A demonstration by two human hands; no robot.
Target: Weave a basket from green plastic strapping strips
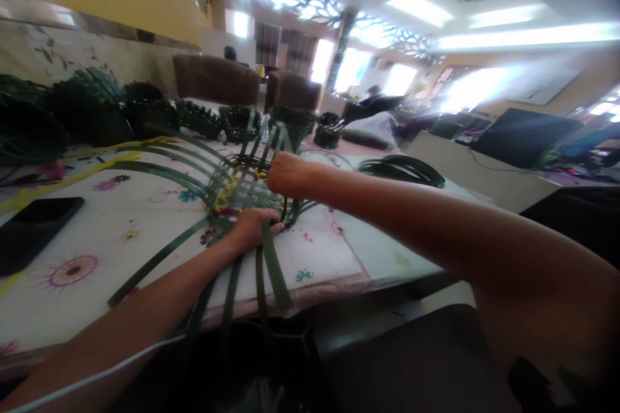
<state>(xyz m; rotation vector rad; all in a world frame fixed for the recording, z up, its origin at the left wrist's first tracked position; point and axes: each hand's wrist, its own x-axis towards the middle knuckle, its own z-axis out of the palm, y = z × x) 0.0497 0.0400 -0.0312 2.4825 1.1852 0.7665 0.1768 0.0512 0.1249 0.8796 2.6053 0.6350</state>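
A half-woven basket (pixel 247 188) of flat green strips lies on the flowered tablecloth, its loose strip ends fanning out on several sides. Yellow ties show along the woven base. My left hand (pixel 254 229) is closed on the near rim, thumb and fingers pinching the strips there; one wide green strip (pixel 276 268) hangs down beside it. Above the basket's right side, my right hand (pixel 285 174) is curled into a fist. A dark thin strip curves down from that fist toward the left hand. The right fingertips are hidden from me.
A black phone (pixel 36 226) lies at the left on the tablecloth (pixel 320 258). Dark woven baskets (pixel 329 130) line the back of the table. A coil of dark strip (pixel 402 170) rests behind my right forearm. Brown chairs (pixel 216 79) stand beyond.
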